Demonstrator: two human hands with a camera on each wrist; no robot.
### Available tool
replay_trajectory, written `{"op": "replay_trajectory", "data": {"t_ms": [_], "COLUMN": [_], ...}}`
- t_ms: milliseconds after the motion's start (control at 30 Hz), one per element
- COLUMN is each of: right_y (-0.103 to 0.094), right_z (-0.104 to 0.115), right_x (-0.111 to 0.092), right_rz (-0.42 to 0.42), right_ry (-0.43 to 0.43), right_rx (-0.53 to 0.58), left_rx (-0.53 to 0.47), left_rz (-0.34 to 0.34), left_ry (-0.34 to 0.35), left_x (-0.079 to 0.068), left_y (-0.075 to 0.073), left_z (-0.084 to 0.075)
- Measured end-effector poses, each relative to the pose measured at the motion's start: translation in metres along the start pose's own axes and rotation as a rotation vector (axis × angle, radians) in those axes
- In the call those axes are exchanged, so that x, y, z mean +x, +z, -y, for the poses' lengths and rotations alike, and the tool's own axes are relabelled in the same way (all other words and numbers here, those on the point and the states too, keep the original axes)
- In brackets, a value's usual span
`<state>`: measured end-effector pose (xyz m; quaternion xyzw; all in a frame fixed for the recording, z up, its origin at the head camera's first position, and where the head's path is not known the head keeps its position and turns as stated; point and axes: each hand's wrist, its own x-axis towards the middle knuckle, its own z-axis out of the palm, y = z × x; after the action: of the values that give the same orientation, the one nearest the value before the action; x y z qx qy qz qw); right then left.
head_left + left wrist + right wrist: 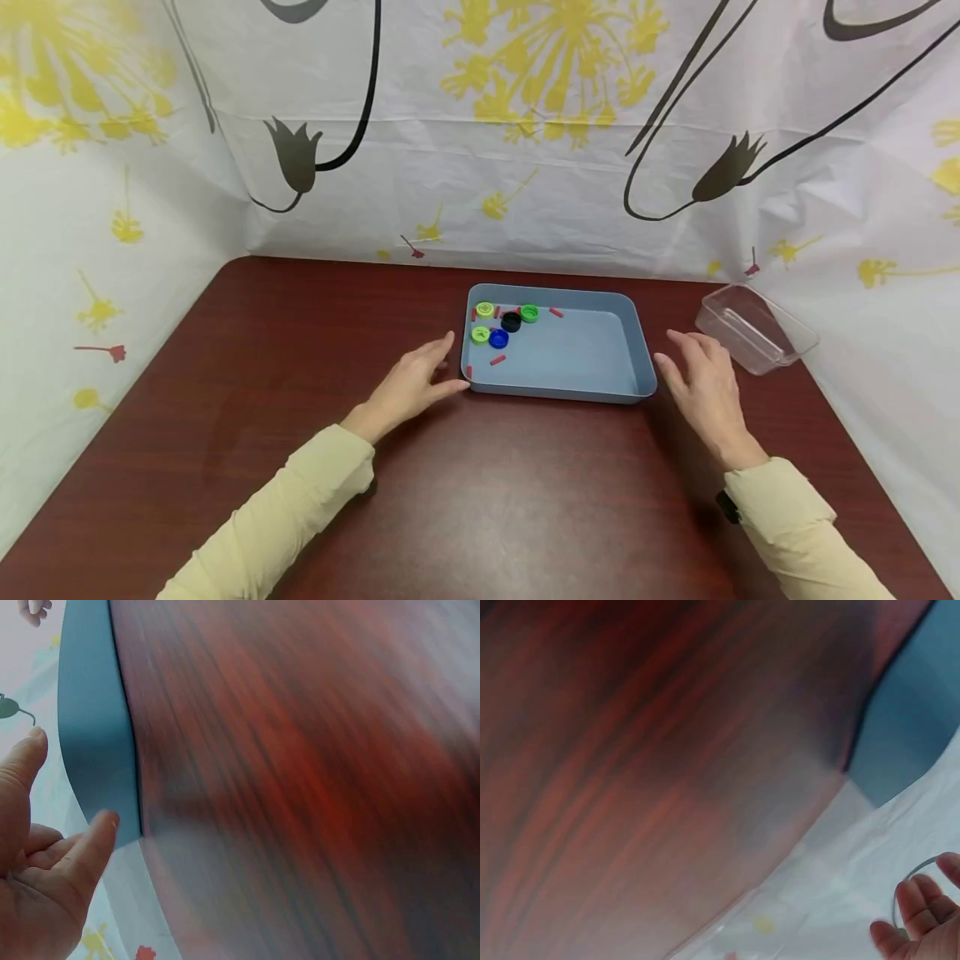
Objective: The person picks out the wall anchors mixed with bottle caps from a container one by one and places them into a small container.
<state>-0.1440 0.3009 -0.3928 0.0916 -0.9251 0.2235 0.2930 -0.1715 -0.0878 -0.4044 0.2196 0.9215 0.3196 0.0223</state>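
A shallow blue-grey tray (577,354) lies on the table. Grouped in its left part are two yellow-green caps (480,335), a blue cap (498,338), a black cap (511,322) and a green cap (529,313), with several small red sticks (498,360) around them. My left hand (408,385) is at the tray's left side, fingers relaxed and thumb tip right at the near left corner. Beyond the right wall, my right hand (705,387) hovers with loosely bent fingers and holds nothing. Both wrist views show the tray's outer wall (97,727) near the fingers.
A transparent plastic box (753,333) stands at the back right, just past my right hand. The dark red-brown wooden table (510,500) is bordered at the back and sides by a white sheet (420,167) printed with flowers.
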Motion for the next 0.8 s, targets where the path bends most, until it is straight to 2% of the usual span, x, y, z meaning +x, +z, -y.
{"op": "replay_trajectory", "data": {"t_ms": [133, 267, 567, 800], "right_y": [0.008, 0.023, 0.070, 0.095], "right_z": [0.020, 0.044, 0.096, 0.114], "right_x": [0.006, 0.014, 0.033, 0.042], "right_rz": [0.008, 0.074, 0.394, 0.586], "right_ry": [-0.006, -0.013, 0.058, 0.078], "right_rx": [0.072, 0.169, 0.485, 0.596], "left_rx": [-0.093, -0.151, -0.172, -0.191], "left_rz": [-0.006, 0.005, 0.009, -0.003], "left_ry": [0.008, -0.013, -0.053, -0.056], "left_x": [0.004, 0.007, 0.008, 0.009], "left_y": [0.004, 0.007, 0.015, 0.019], "left_z": [-0.005, -0.008, -0.008, -0.007]}}
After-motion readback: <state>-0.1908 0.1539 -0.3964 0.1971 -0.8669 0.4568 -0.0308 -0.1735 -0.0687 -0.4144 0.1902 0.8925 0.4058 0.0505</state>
